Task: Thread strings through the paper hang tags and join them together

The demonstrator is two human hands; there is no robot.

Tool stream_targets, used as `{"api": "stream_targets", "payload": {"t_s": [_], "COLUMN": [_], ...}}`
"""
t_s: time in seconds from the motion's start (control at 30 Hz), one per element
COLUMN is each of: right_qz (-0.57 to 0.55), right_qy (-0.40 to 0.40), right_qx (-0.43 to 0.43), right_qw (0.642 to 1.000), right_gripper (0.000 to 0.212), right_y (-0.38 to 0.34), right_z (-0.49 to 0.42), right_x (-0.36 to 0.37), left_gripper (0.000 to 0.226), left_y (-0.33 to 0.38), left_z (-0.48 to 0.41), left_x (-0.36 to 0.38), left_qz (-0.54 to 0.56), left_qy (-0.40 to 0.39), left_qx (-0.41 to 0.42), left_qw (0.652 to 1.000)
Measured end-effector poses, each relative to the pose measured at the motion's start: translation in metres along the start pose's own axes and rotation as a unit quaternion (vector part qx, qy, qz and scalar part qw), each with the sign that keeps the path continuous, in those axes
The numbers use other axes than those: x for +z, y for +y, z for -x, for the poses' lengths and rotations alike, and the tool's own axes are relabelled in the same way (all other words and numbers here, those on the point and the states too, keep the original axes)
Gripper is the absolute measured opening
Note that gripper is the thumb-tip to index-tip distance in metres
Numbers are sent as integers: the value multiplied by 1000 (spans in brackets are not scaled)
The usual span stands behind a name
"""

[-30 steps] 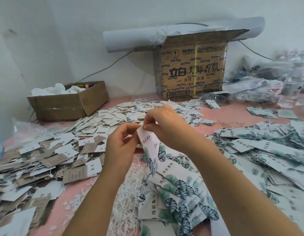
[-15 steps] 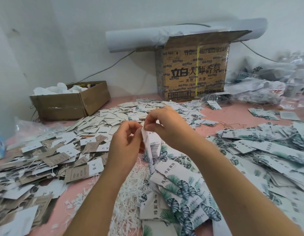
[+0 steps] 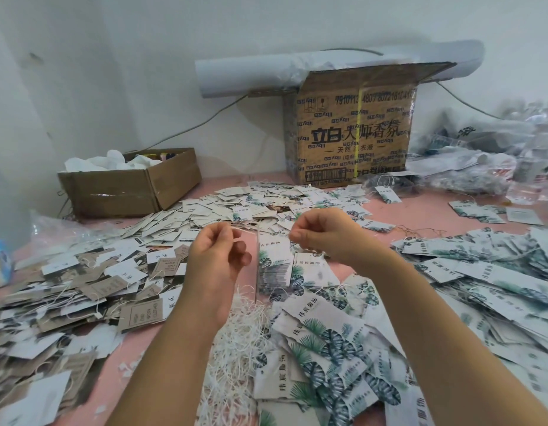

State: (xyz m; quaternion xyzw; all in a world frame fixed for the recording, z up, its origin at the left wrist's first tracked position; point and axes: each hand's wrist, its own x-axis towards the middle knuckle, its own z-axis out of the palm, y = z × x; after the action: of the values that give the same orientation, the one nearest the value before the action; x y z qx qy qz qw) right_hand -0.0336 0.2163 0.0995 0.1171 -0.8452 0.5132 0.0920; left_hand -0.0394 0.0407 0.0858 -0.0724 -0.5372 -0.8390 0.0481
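Two bare hands were raised, held apart, above a pink table (image 3: 420, 210). The left hand (image 3: 217, 256) and the right hand (image 3: 325, 235) each pinched one end of a thin white string (image 3: 246, 231), fingers curled. A leaf-printed hang tag (image 3: 274, 262) hung from the string between them, blurred. A heap of loose strings (image 3: 236, 342) lay below, brown and white tags (image 3: 82, 287) to the left, more leaf-printed tags (image 3: 481, 272) to the right.

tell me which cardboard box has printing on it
The tall box at the back, covered in black lettering; the low box on the left is plain brown.
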Motion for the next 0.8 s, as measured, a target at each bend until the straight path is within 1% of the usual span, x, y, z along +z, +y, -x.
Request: {"api": "stream_targets", "payload": {"t_s": [0.07,0.13,0.2,0.3,0.37,0.47,0.57,0.67,0.8], "right_qz": [8,22,30,29,26,10,-45,-86,-62], "right_qy": [4,7,10,26,45,81,102,88,51], "right_qx": [12,20,26,26,26,15,-30,-76,-115], "right_qw": [1000,1000,999,999,998,997,993,989,990], "right_gripper": [18,17,16,14,15,21,20,21,24], "right_y": [2,4,5,6,8,8,-1,-12,-25], "right_z": [0,0,0,0,1,0,0,1,2], "right_x": [-3,-4,-5,-7,-10,-11,-8,-2,11], "left_gripper": [18,17,16,16,15,16,11,7,13], "left_y": [5,8,11,12,11,9,7,5,4], "left_z": [-1,-2,-4,-5,-5,-3,0,4,10], "left_x": [-2,-4,-5,-8,-8,-6,-3,0,5], "left_qz": [78,134,180,220,209,151,96,50,-11], "left_qy": [27,56,75,79,76,67,40,-2,-57], "left_qx": [-2,0,-4,-18,-18,-2,8,15,43], "left_qw": [997,989,981,972,975,986,995,999,997]}}
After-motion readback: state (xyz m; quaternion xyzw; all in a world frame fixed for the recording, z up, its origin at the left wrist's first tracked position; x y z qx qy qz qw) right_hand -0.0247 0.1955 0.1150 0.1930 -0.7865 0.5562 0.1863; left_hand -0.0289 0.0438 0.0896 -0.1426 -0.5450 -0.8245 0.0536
